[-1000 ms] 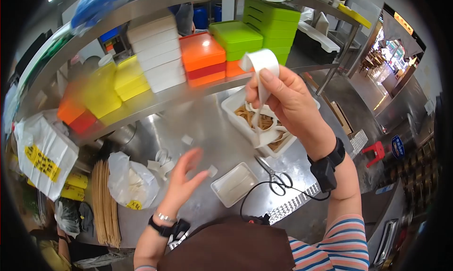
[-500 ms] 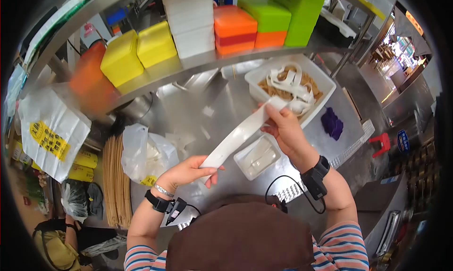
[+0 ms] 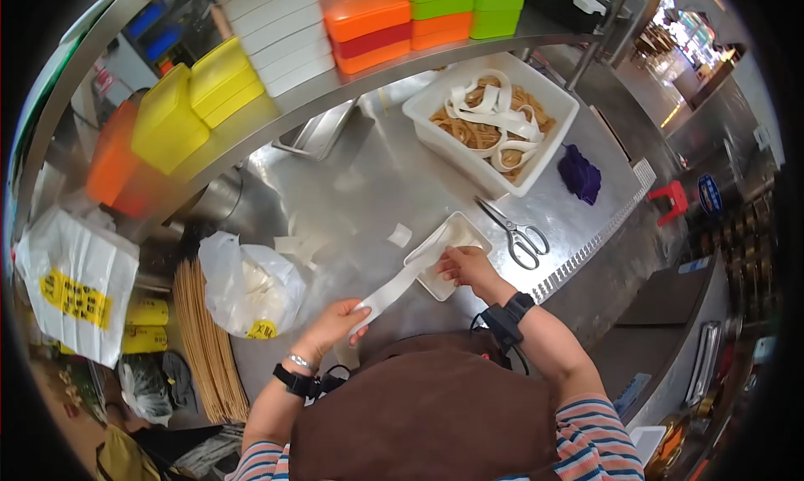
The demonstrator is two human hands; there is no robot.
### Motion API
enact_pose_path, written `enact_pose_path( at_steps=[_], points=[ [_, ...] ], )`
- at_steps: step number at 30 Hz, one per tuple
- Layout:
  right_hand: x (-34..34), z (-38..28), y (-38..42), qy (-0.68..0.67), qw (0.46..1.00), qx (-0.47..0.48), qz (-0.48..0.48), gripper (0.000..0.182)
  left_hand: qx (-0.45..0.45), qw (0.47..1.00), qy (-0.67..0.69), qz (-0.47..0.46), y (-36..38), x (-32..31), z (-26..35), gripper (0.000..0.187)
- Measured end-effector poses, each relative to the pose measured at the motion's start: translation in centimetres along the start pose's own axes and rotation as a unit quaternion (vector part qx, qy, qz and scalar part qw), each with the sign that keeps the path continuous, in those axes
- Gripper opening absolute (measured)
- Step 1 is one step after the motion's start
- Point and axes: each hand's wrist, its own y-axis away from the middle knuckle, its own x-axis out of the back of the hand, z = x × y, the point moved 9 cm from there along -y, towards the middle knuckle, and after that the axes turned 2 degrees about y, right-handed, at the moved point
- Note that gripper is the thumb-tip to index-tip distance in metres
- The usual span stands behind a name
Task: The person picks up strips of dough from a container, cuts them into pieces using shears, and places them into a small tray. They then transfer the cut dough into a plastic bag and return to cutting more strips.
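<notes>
My left hand (image 3: 332, 323) is closed on one end of a flat white strip (image 3: 387, 295), its thumb pressing on top. The strip runs up and right to a small white tray (image 3: 441, 295), where its far part lies over the rim. Above that tray is my right hand (image 3: 469, 269), its fingers curled together beside the strip. Whatever sits between those fingertips is hidden. Grey-handled scissors (image 3: 526, 248) lie on the steel table, right of the tray. Beyond is a large white tub (image 3: 536, 179) of brown strips with several white strips on top.
Bamboo skewers (image 3: 209, 347) and a white plastic bag (image 3: 243, 284) lie on the left. A purple cloth (image 3: 579, 175) is right of the tub. Along the back runs a steel shelf (image 3: 289, 112) with stacked yellow, white, orange and green boxes. White scraps (image 3: 399, 235) dot the steel table.
My right hand has moved down and left from near the tub to the small tray. The strip now sags lower, reaching the tray. The scissors have come into sight. The camera view has shifted.
</notes>
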Motion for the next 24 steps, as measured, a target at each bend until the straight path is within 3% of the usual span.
enact_pose_path(
  at_steps=[2,4,6,8,10,12,15,19,22,24],
  points=[
    [0.4,0.3,0.4,0.094,0.995,-0.011,-0.034,0.037,0.015,1.0,-0.013,0.023,0.1,-0.2,-0.7,0.021],
    [2.5,0.5,1.1,0.104,0.994,0.0,-0.022,0.032,0.021,0.999,-0.019,0.022,0.4,-0.5,-1.2,0.02],
    [6.7,-1.5,1.7,0.195,0.968,0.137,0.075,0.026,0.023,0.999,-0.024,0.035,0.7,-0.6,-1.3,0.021],
    [10.6,-3.6,3.3,0.321,0.874,0.293,0.217,0.027,0.028,0.999,-0.012,0.037,0.8,-0.8,-1.4,0.02],
    [11.9,-5.3,5.9,0.494,0.747,0.332,0.296,0.038,0.034,0.999,-0.001,0.04,0.7,-1.1,-1.5,0.02],
    [14.0,-4.1,5.1,0.499,0.754,0.295,0.309,0.045,0.01,0.999,0.005,0.048,0.6,-1.4,-1.2,0.02],
    [15.2,-3.8,4.3,0.538,0.695,0.306,0.367,0.043,0.013,1.0,0.004,0.028,0.6,-1.4,-1.5,0.021],
    [14.5,-6.1,2.9,0.605,0.677,0.27,0.321,0.045,0.004,0.999,-0.018,0.051,-0.4,-1.0,-1.7,0.021],
    [14.0,-6.3,2.1,0.626,0.7,0.218,0.264,0.046,0.069,0.995,-0.06,0.028,-2.0,-1.0,-3.1,0.03],
    [14.2,-5.1,1.9,0.55,0.794,0.16,0.204,0.053,-0.001,0.963,-0.258,0.077,-3.9,0.6,-3.7,0.04]
  ],
)
